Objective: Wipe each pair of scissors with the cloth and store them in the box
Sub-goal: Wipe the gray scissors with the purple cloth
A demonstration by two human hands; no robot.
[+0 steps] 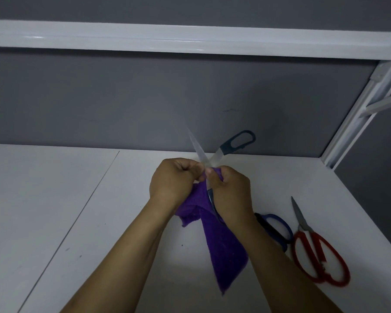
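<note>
I hold a pair of grey-handled scissors (pixel 236 143) opened into an X above the white table (pixel 54 222). One blade points up and to the left, and one handle sticks out to the upper right. My left hand (pixel 172 180) is curled round the purple cloth (pixel 224 249) just below the pivot, where the second blade is hidden. My right hand (pixel 231 192) grips the scissors' lower handle, with a fold of cloth over its fingers. The rest of the cloth hangs down between my forearms. No box is in view.
Blue-handled scissors (pixel 278 227) lie on the table by my right forearm, partly hidden under it. Red-handled scissors (pixel 314 251) lie just right of them, blade pointing away. A grey wall, a white shelf rail (pixel 190 41) and a white frame post (pixel 357 123) bound the table.
</note>
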